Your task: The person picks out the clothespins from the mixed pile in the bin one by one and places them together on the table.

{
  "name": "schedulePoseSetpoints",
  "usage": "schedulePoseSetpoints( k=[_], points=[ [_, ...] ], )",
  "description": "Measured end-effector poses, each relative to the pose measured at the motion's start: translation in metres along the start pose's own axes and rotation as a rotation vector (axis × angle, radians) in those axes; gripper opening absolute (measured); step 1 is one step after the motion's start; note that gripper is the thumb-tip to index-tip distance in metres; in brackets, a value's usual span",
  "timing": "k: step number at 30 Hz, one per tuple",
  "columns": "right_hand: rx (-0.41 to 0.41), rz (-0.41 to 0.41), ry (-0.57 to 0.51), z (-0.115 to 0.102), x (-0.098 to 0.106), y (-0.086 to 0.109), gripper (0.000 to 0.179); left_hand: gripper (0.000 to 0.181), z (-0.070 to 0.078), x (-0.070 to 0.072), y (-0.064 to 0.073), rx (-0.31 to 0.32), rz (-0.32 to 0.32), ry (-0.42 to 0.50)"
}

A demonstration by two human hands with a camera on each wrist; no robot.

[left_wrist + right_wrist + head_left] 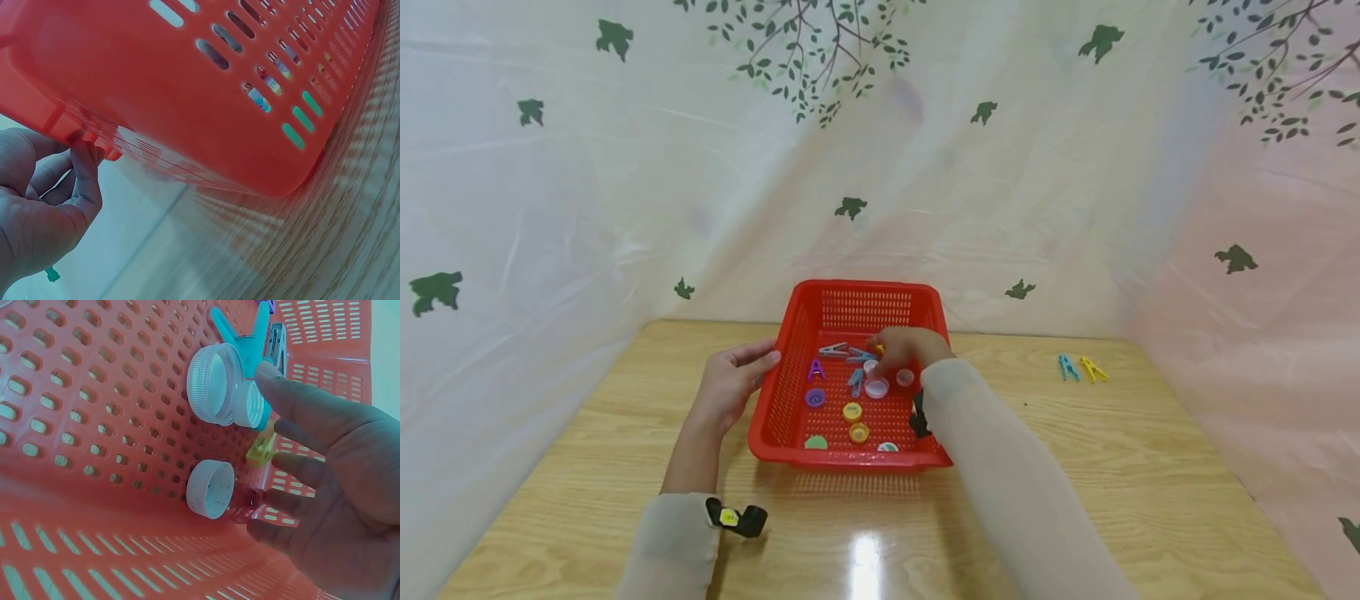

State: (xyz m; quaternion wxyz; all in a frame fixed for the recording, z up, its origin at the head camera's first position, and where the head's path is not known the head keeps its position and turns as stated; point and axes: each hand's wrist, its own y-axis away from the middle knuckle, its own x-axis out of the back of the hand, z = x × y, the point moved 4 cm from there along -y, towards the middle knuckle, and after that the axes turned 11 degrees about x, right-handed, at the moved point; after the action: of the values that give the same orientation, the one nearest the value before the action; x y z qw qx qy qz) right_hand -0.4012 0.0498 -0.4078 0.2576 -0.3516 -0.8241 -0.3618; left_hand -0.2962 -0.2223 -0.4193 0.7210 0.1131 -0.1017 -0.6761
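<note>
A red plastic basket [868, 458] with slotted walls stands on the wooden table. My left hand [733, 379] holds its left rim, fingertips bent against the edge in the left wrist view. My right hand [337, 481] is inside the basket, fingers apart with nothing between them. Just beyond its fingertips lie a yellow clothespin [262, 447] and a red cap [245, 506]. A white bottle cap [211, 489] sits near them, and a larger clear cap [215, 384] lies beside a teal clothespin [250, 344].
Elsewhere in the basket are a purple clothespin [816, 371], a purple cap [815, 398], yellow caps [852, 412] and a green cap [816, 442]. A blue clothespin [1068, 367] and another yellow clothespin [1093, 369] lie on the table at right. A printed curtain [737, 208] hangs behind.
</note>
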Motion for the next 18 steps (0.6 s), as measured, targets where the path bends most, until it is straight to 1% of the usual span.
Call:
schedulePoseSetpoints(
  k=[4,6,9,15,18],
  points=[
    [0.059,-0.026,0.064,-0.001,0.000,-0.003,0.070,0.050,0.000,0.000,0.001,-0.006,0.001,-0.003],
    [0.076,-0.028,0.077,-0.002,0.000,-0.003,0.068,0.049,0.000,0.000,0.001,-0.006,0.003,0.000],
    [0.094,-0.027,0.088,-0.005,0.001,-0.003,0.064,0.050,0.000,0.000,0.001,-0.008,0.002,0.003],
    [0.100,-0.037,0.049,-0.012,0.000,0.002,0.056,0.049,0.000,0.000,0.000,-0.014,-0.005,0.007],
    [0.136,-0.060,0.090,-0.016,-0.001,0.002,0.053,0.048,0.001,-0.001,0.000,-0.013,-0.002,0.004]
  ],
)
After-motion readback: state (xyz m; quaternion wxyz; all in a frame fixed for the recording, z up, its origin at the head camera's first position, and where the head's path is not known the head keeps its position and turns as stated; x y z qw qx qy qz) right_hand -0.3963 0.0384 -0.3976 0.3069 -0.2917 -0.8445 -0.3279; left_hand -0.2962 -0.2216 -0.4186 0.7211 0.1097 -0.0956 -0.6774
